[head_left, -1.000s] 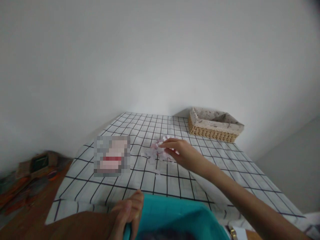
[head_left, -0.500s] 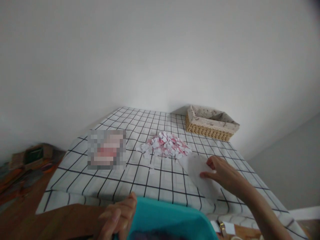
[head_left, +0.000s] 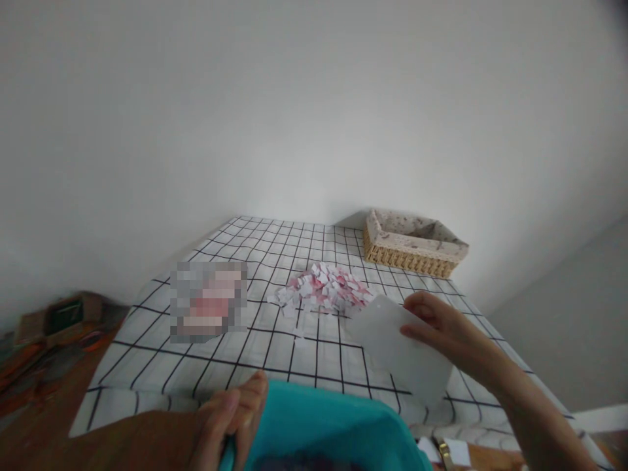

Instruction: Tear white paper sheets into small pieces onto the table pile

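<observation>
My right hand [head_left: 434,327] pinches the upper edge of a thin white sheet [head_left: 400,353] with rounded corners and a small hole near one corner. The sheet is tilted over the cloth, its far corner beside a heap of torn pink and white paper scraps [head_left: 328,288]. Against the table's near edge is a turquoise plastic tub [head_left: 333,412], its dark contents only partly in view. My left hand [head_left: 235,415] is closed around the tub's left rim.
A white cloth with black grid lines [head_left: 289,252] covers the table. A lined wicker basket [head_left: 415,252] stands at the back right by the wall. A blurred-out pinkish object [head_left: 210,301] lies at left. Below the table's right front, a wristwatch [head_left: 444,451] is partly visible.
My right hand has tipped the white sheet up more steeply, and its outline is sharper. My left hand stays on the tub's rim. The view has shifted slightly.
</observation>
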Demonstrator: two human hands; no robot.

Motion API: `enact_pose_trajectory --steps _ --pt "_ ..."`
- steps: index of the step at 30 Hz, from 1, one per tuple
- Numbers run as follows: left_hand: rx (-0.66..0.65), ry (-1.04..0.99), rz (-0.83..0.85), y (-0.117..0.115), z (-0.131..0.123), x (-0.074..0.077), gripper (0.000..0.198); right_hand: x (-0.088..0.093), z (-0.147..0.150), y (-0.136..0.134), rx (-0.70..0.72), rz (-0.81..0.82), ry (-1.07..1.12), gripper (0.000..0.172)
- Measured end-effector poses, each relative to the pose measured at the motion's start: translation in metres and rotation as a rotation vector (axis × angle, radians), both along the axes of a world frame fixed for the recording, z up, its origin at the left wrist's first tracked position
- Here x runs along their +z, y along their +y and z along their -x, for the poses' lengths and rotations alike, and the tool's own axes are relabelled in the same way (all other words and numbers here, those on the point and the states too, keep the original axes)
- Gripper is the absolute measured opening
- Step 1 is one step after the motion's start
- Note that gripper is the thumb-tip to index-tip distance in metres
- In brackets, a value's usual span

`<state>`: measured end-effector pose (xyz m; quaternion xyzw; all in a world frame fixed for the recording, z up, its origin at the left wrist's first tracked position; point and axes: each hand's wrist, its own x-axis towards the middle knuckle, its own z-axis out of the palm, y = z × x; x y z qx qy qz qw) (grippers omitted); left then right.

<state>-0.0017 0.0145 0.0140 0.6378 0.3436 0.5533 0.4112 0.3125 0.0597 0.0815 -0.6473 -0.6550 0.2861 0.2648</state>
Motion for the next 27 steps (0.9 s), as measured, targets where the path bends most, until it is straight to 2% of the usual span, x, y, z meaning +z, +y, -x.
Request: enact_pose_trajectory --steps 3,6,12,19,22,27 --pt "-0.062 -0.091 -0.008 0.004 -0.004 0.001 0.063 0.011 0.014 -0.004 -0.046 -0.092 0.014 0.024" --pt "-0.086 -0.112 0.004 0.005 -0.006 0.000 0.061 0.016 0.028 -0.003 -0.078 -0.199 -0.063 0.024" --pt "-0.089 -0.152 0.014 0.000 -0.006 -0.009 0.060 0.016 0.049 0.005 -0.030 -0.353 -0.245 0.027" --pt "-0.115 -0.168 0.010 -0.001 -0.008 -0.005 0.061 0.012 0.068 0.003 0.042 -0.411 -0.281 0.027" --pt "-0.109 -0.175 -0.005 0.000 -0.009 -0.005 0.061 0.007 0.065 0.002 -0.008 -0.430 -0.288 0.028" --pt "-0.145 -0.157 -0.025 0.001 -0.008 -0.006 0.060 0.006 0.039 -0.003 -0.141 -0.451 -0.316 0.029"
